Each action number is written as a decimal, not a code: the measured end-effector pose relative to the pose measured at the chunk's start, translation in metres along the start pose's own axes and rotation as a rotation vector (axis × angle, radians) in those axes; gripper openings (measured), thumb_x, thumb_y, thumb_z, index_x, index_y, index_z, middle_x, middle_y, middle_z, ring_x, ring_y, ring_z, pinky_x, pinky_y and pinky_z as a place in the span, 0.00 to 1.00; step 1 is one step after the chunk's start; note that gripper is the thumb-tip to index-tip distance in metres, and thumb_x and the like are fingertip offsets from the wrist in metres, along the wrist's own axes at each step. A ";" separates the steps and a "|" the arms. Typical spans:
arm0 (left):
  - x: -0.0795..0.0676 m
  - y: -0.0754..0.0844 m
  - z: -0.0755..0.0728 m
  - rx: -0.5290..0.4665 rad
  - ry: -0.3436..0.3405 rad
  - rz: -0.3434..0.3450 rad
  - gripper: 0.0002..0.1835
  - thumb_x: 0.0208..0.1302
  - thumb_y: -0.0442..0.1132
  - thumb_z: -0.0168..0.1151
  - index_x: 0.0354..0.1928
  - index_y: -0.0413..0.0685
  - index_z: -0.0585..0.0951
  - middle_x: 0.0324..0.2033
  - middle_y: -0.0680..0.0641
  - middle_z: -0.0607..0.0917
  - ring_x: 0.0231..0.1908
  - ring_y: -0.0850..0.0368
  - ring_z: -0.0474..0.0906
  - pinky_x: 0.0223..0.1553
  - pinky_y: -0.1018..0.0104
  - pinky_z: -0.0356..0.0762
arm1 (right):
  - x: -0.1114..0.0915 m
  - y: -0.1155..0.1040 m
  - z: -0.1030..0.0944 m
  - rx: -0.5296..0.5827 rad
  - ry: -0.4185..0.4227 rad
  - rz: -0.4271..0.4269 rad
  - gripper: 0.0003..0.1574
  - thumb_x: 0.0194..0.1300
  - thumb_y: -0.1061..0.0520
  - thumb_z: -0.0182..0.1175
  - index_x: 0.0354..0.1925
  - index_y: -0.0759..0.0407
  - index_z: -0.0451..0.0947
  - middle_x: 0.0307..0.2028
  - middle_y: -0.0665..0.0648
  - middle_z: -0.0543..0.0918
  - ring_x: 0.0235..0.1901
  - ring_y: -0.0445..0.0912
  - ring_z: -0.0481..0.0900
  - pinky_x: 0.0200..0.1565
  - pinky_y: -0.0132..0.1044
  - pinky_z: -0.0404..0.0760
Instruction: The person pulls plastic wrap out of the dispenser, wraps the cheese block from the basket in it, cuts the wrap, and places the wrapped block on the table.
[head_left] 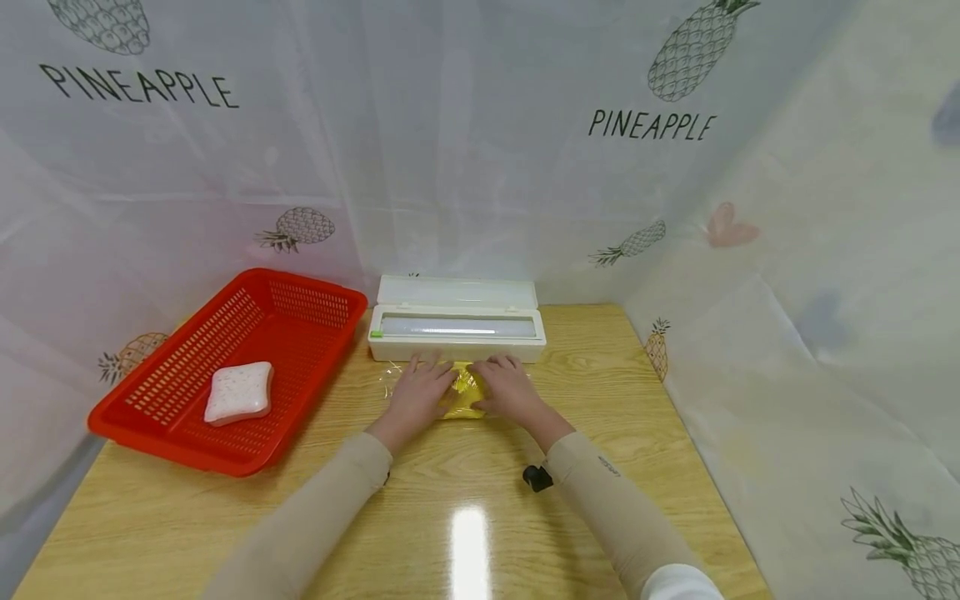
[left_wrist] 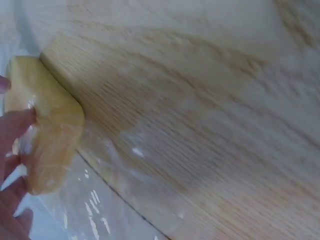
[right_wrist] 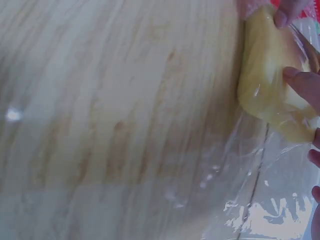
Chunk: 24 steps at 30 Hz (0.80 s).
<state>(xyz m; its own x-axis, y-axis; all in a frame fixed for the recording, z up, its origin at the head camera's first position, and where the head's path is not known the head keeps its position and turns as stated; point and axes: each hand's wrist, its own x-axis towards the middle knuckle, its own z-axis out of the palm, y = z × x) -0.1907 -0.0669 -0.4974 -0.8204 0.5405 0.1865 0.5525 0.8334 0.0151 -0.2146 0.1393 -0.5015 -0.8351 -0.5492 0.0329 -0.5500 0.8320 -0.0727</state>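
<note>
A yellow block, sponge-like in look (head_left: 465,393), lies on the table under clear plastic film (left_wrist: 95,215). From its left side my left hand (head_left: 422,387) rests on the film and block, thumb on the yellow surface and fingers stretched forward. My right hand (head_left: 512,390) lies the same way on the right side, its thumb touching the block in the right wrist view (right_wrist: 305,87). Right behind the hands stands a white cling film dispenser (head_left: 457,348) with its lid raised and a green slider at the left end. Both hands hide parts of the block.
At the left sits a red plastic basket (head_left: 322,379) with a white speckled, bread-shaped sponge (head_left: 240,392) inside. The wooden table (head_left: 600,375) meets a printed curtain (head_left: 465,150) at the back and right. A small black piece (head_left: 537,477) shows at the right sleeve.
</note>
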 end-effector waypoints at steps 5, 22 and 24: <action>-0.002 0.004 0.005 0.038 -0.059 -0.062 0.34 0.58 0.52 0.69 0.66 0.52 0.74 0.71 0.45 0.64 0.73 0.43 0.46 0.69 0.40 0.44 | -0.005 0.004 0.012 -0.041 -0.043 -0.007 0.53 0.60 0.32 0.63 0.75 0.48 0.56 0.74 0.55 0.54 0.72 0.54 0.51 0.69 0.58 0.45; -0.056 -0.040 0.012 -0.557 0.251 -0.370 0.51 0.44 0.41 0.81 0.67 0.37 0.60 0.68 0.32 0.58 0.69 0.34 0.51 0.67 0.39 0.51 | -0.067 0.050 0.010 0.801 0.217 0.285 0.50 0.55 0.53 0.74 0.71 0.50 0.61 0.74 0.62 0.53 0.71 0.62 0.48 0.65 0.66 0.52; -0.062 -0.044 0.014 -0.665 0.230 -0.434 0.51 0.46 0.39 0.80 0.67 0.36 0.57 0.65 0.30 0.61 0.67 0.33 0.56 0.65 0.40 0.56 | -0.072 0.053 0.011 0.905 0.218 0.335 0.51 0.56 0.54 0.74 0.71 0.54 0.59 0.72 0.63 0.55 0.71 0.61 0.51 0.66 0.63 0.53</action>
<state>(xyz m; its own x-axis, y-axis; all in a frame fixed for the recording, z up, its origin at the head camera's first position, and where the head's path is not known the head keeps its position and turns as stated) -0.1657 -0.1353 -0.5231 -0.9702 0.0892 0.2251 0.2243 0.6812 0.6969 -0.1838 0.2218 -0.5191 -0.9798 -0.1944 0.0479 -0.1439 0.5178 -0.8433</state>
